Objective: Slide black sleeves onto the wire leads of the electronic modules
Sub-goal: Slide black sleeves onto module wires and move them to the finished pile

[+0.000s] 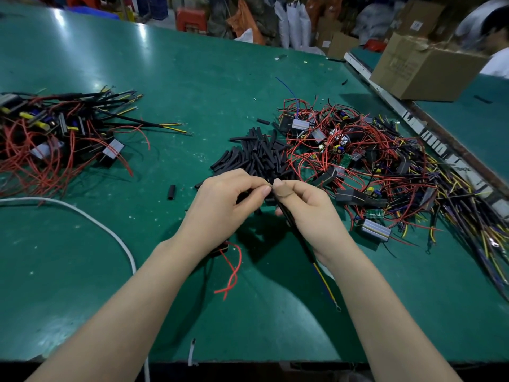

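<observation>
You're working over the green table (192, 78) with both hands meeting right in the middle. Your right hand (308, 208) is pinching a black sleeve (289, 219) between thumb and fingers, and the sleeve is running down past your wrist, with yellow and blue leads (325, 282) sticking out of its lower end, one of them ending in a ring terminal. Your left hand (220, 202) is curling in with thumb and forefinger pinched at the sleeve's top end, right against your right thumb; can't tell what exactly it's gripping there. A module (220, 250) with red wires (231, 274) is peeking out under your left wrist. Just beyond your fingers the pile of loose sleeves (256, 155) is lying, the unsleeved modules (371, 166) are heaped to the right of it, and the sleeved ones (60, 128) are sitting well apart on the far left. A white cable (91, 219) is curving across near your left arm.
</observation>
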